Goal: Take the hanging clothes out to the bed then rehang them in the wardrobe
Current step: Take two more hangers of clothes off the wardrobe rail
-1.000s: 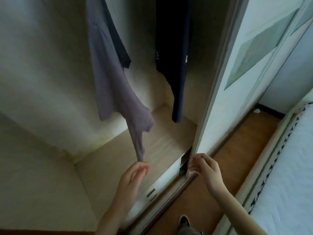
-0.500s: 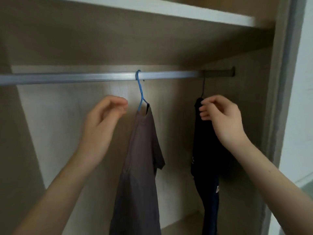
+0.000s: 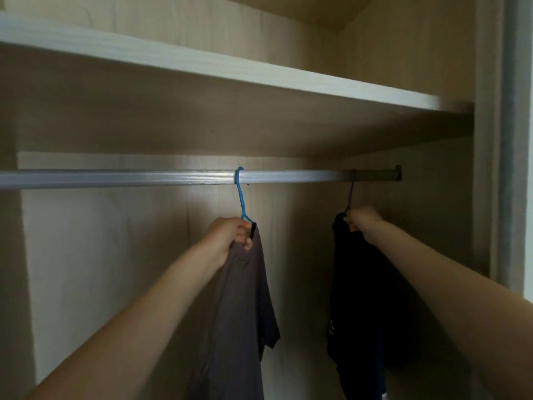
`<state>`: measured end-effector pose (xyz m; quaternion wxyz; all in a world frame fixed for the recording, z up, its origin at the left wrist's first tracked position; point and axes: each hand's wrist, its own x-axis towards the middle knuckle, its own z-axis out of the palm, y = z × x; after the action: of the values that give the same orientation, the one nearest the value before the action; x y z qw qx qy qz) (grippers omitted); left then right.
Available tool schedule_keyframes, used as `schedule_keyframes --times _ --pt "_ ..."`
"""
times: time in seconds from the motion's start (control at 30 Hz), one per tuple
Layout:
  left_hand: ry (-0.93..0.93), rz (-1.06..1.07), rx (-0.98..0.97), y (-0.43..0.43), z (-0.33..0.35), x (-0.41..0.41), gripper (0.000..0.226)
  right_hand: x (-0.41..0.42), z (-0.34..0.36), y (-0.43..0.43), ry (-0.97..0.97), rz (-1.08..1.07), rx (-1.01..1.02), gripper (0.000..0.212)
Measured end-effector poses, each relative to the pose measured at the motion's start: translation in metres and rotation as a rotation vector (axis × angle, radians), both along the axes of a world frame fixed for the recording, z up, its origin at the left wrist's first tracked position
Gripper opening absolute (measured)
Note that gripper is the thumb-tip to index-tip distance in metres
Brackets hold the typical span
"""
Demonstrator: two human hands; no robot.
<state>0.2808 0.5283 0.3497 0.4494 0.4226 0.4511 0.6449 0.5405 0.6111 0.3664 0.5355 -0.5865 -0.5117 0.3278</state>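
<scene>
Nearest the camera, two bare forearms are raised toward the rail (image 3: 144,179), which serves as the landmark here. Below the rail, near its middle, the left hand (image 3: 227,236) is closed around the neck of the grey T-shirt (image 3: 242,313), its fingers (image 3: 245,226) wrapped over the collar and the base of the blue hanger (image 3: 240,197). Below the rail's right end, the right hand (image 3: 362,222) is closed on the top of the dark garment (image 3: 357,298), at the foot of the dark hanger (image 3: 350,194); how much of that hanger's frame is caught in the grip cannot be told.

Both garments hang from the rail inside the wardrobe, side by side but apart, and neither hook has been lifted off. The bed is not in view.

Both are judged to be light and limp: thin cloth that will sag, swing and slide off a hanger if tilted. The stiff part is the wire, so hold is best taken at the junction of hook and shoulders, with the collar pinched against it. Each hook must be raised clear of the rail before it is drawn outward.

Farthest back, above the rail, the shelf (image 3: 259,73) runs across, leaving limited headroom for that lift.
</scene>
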Motion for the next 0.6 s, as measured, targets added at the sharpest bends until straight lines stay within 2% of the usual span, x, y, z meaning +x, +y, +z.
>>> schedule_keyframes --times 0.1,0.17,0.23,0.3,0.43,0.6 --pt "-0.067 -0.015 0.031 -0.006 0.017 0.001 0.028 -0.002 0.007 0.003 0.011 -0.031 0.056 0.029" --pt "-0.079 -0.059 0.055 -0.012 0.033 -0.002 0.03 -0.003 0.014 0.003 0.055 -0.009 0.087 0.023" --pt "-0.018 -0.093 0.07 -0.02 0.044 -0.005 0.031 -0.005 0.018 0.0 0.088 0.004 0.111 0.012" --pt "0.079 -0.11 0.074 -0.031 0.045 -0.006 0.031 -0.01 0.018 -0.012 0.121 0.026 0.124 0.016" --pt "0.226 -0.155 0.084 -0.052 0.015 -0.014 0.03 -0.019 0.004 -0.051 0.239 0.092 0.132 0.024" --pt "0.288 -0.299 0.071 -0.076 -0.053 -0.025 0.026 -0.026 -0.052 -0.132 0.198 0.153 0.049 0.023"
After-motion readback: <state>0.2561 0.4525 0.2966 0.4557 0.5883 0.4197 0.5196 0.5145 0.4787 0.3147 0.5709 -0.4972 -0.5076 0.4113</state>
